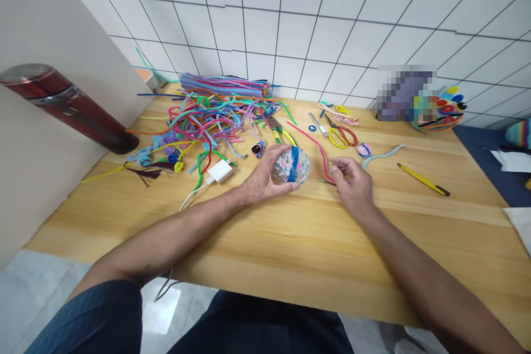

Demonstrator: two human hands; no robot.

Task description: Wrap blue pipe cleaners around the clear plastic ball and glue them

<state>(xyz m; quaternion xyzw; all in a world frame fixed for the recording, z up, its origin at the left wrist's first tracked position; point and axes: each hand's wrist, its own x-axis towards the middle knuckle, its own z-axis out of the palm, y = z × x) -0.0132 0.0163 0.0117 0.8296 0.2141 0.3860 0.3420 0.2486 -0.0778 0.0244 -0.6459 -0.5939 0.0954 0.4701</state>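
Observation:
My left hand (267, 176) is wrapped around a clear round ball (305, 166) packed with colourful bits, a blue band running across its middle. It is held just over the wooden table. To the right, my right hand (352, 182) is closed in a pinch; whatever lies between thumb and forefinger is too small to make out. A pink pipe cleaner (312, 140) curves down beside these fingertips, its lower end meeting the hand, and I cannot tell if it is gripped. A thin dark tip (326, 181) pokes out beside the thumb.
Behind lie tangled pipe cleaners (224, 116), pliers (277, 128), scissors (341, 134) and a small pink-and-blue piece (364, 149). A yellow pencil-like tool (423, 179) rests at right. A white charger (219, 171) with cable and a red flask (70, 108) stand left. The tiled wall (315, 33) bounds the back.

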